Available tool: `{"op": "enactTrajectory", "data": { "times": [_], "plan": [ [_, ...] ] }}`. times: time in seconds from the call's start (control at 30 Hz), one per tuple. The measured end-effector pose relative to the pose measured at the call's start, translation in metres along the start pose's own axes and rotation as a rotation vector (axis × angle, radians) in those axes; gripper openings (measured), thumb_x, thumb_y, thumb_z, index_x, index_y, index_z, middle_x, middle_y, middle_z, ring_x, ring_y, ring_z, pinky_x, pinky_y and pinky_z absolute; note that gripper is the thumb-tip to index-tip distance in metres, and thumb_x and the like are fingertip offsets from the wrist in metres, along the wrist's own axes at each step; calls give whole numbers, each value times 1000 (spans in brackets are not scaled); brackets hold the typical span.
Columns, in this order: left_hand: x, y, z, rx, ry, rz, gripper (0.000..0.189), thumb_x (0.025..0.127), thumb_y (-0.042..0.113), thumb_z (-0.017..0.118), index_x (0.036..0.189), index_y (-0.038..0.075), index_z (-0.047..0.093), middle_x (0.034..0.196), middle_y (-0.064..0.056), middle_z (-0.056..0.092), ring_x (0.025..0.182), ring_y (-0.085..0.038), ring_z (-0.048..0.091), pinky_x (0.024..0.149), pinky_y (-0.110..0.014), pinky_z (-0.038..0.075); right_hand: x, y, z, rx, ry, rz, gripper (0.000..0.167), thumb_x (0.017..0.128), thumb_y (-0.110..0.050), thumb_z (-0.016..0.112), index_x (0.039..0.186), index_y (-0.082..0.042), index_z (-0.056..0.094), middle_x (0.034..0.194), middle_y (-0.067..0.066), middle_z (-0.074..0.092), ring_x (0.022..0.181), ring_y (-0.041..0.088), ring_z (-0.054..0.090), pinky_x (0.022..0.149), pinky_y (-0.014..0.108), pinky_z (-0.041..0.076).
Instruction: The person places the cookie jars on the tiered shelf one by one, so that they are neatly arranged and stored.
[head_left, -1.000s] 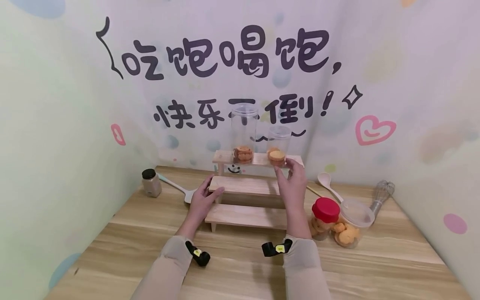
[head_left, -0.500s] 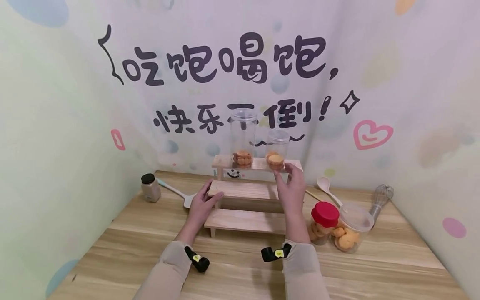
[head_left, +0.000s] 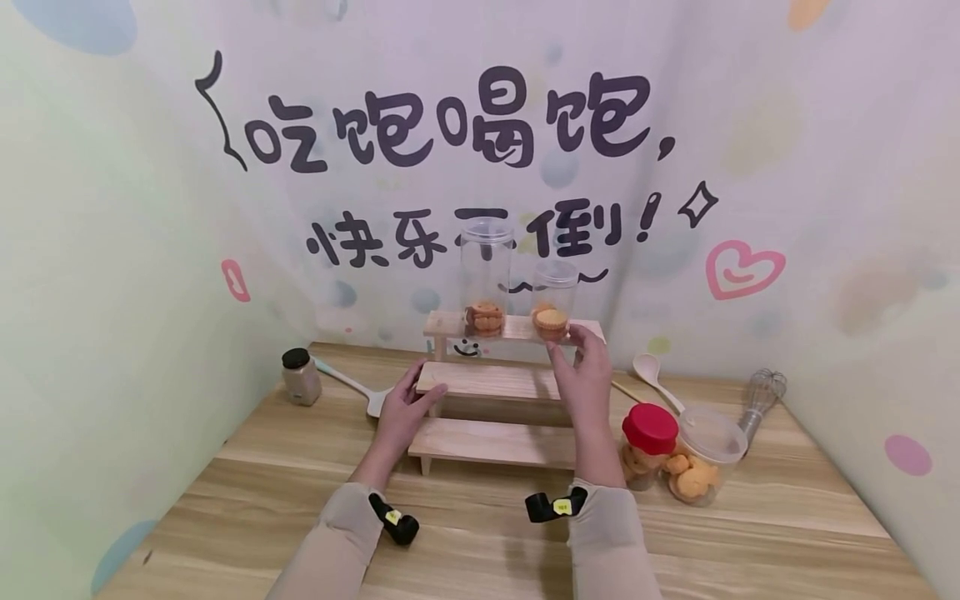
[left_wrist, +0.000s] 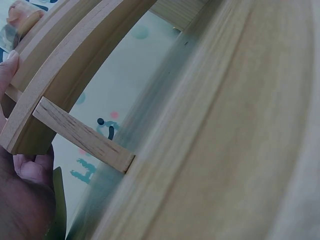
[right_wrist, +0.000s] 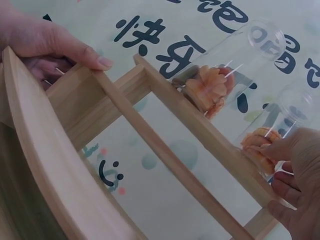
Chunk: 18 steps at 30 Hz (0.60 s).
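Note:
A three-tier wooden display stand [head_left: 487, 379] stands on the table. My left hand [head_left: 405, 410] grips the left end of its middle shelf, thumb on top and fingers underneath in the left wrist view. On the top shelf are two clear lidded jars: a tall cookie jar [head_left: 486, 279] on the left and a short cookie jar [head_left: 553, 302] on the right, each with cookies at the bottom. My right hand [head_left: 587, 379] holds the short jar low down, with thumb and fingers at its base. In the right wrist view a fingertip also touches the shelf edge beside it.
Right of the stand sit a red-capped jar [head_left: 649, 442] and a wide clear-lidded cookie jar [head_left: 701, 462]. Behind them lie a white ladle [head_left: 654, 375] and a whisk [head_left: 763, 400]. A black-capped bottle [head_left: 302, 379] and a spatula [head_left: 358, 387] are at the left.
The whole head view shifted slightly between the first and second frames. Both hands keep their places on the stand and the short jar.

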<state>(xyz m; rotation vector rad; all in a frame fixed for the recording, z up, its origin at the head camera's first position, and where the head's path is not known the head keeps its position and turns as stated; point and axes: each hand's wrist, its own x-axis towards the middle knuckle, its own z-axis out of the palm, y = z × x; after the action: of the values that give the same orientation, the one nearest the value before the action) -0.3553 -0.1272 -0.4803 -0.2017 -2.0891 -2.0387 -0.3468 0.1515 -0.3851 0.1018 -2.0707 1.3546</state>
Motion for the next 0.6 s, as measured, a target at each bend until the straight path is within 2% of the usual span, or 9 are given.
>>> {"op": "enactTrajectory", "data": {
  "times": [0.27,0.43,0.5,0.6],
  "plan": [
    [-2,1,0,-5,5,-9,83,86,43,80,155,21,40,161,-2,34,145,-20,35,113,-34,38,0,-8,-7,20,-60,50,50,95,-28,72,136,-3,57,133,15,60,124,32,57,107,51,45],
    [-1,0,1,-7,0,1,84,87,43,79,156,19,39,161,-3,34,145,-20,35,113,-34,38,2,-16,-13,23,-76,33,57,97,-36,67,144,-8,50,141,14,56,128,32,56,107,49,46],
    [-1,0,0,-6,-4,7,84,87,43,79,156,19,38,161,-3,34,146,-20,35,113,-34,38,2,-20,-17,39,-82,28,68,97,-42,66,154,-16,39,148,13,51,131,33,53,108,48,44],
    [-1,-1,-1,0,0,10,84,87,44,79,156,20,38,161,-3,34,145,-20,35,112,-34,38,2,-28,-23,112,-94,16,83,95,-46,67,161,-37,18,159,8,37,138,33,45,111,52,40]
  ]
}}
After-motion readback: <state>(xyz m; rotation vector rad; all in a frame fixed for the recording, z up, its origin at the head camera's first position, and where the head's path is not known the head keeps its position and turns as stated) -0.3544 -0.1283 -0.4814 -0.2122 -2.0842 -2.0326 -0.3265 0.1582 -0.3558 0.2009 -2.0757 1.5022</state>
